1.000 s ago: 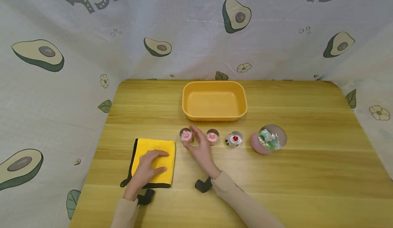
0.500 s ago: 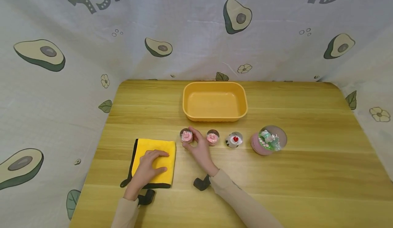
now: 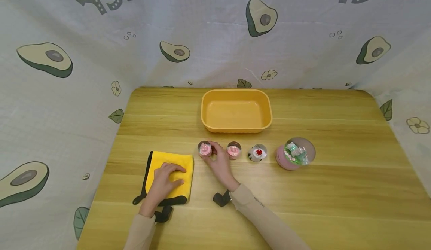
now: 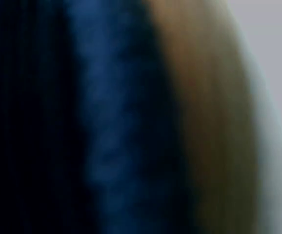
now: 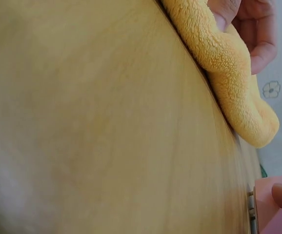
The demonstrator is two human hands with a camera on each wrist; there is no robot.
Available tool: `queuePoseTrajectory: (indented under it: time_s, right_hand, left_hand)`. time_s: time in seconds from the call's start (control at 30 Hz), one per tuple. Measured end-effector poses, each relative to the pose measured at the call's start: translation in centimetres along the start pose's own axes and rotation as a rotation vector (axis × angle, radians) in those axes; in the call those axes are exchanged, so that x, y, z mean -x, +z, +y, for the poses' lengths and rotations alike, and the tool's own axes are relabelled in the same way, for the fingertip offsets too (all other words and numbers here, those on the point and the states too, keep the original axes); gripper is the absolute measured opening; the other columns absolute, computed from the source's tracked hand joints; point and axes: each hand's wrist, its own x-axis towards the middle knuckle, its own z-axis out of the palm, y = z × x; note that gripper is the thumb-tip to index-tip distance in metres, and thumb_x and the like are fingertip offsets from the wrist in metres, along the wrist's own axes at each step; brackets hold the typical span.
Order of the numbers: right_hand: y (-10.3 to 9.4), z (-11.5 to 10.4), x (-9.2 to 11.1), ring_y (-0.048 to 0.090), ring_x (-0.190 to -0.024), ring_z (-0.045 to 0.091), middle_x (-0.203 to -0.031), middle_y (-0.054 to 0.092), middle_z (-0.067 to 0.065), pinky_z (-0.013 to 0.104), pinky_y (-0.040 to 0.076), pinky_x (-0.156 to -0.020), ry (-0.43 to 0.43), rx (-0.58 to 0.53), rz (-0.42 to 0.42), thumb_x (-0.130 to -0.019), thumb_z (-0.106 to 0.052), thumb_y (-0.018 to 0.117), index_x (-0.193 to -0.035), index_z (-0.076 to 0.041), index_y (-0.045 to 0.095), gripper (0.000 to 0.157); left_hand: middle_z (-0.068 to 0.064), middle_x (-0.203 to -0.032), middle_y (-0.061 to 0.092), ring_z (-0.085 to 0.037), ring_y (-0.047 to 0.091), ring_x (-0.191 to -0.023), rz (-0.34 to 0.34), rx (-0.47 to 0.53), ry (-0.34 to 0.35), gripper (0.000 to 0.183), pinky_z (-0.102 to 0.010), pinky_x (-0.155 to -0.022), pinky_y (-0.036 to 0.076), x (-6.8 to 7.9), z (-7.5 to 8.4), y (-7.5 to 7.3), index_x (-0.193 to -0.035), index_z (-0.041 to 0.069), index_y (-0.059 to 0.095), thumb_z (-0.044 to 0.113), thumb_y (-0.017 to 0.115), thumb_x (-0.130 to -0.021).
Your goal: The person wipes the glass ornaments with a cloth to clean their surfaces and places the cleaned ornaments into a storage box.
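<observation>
In the head view, my left hand (image 3: 165, 180) lies on a folded yellow towel (image 3: 158, 160) with black edging, its fingers bent. The right wrist view shows that thumb pressed into the bunched towel (image 5: 233, 83), fingers curled on its far side. My right hand (image 3: 220, 165) grips a small snow globe (image 3: 204, 149) with a pink figure inside, thumb and fingers on its side. Its pink base (image 5: 268, 209) and a thumb on it appear in the right wrist view. The left wrist view is too dark and blurred to show the hand.
A second small pink globe (image 3: 234, 151), a globe with a red cherry (image 3: 257, 153) and a large pink-based snow globe (image 3: 295, 153) stand to the right on the wooden table (image 3: 336, 190). A yellow basin (image 3: 237, 130) is behind them.
My right thumb and fingers have closed in on the leftmost small globe, which stays in place. The towel's front edge has shifted and bunched slightly under my left hand.
</observation>
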Motion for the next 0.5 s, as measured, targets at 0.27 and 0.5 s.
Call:
queuePoseTrajectory:
  time_s: [0.27, 0.5]
  right_hand:
    - [-0.05, -0.26, -0.08, 0.063, -0.091, 0.028, -0.108, 0.065, 0.017, 0.041, 0.049, -0.083, 0.043, -0.004, -0.003, -0.075, 0.000, 0.078, -0.117, 0.004, 0.060, 0.045]
    - [-0.20, -0.41, 0.80, 0.063, -0.094, 0.028, -0.109, 0.065, 0.017, 0.039, 0.050, -0.083, 0.079, -0.085, -0.024, -0.075, 0.002, 0.078, -0.114, 0.004, 0.062, 0.043]
  left_hand:
    - [0.002, -0.089, 0.069, -0.020, 0.054, -0.088, 0.051, -0.001, 0.008, 0.025, -0.051, -0.088, 0.030, -0.05, 0.49, 0.22, -0.086, 0.013, 0.071, -0.005, 0.079, -0.070]
    - [0.002, -0.085, 0.069, -0.019, 0.056, -0.083, 0.080, 0.016, -0.013, 0.024, -0.043, -0.082, 0.039, -0.05, 0.68, 0.44, -0.082, 0.010, 0.073, -0.010, 0.078, -0.069]
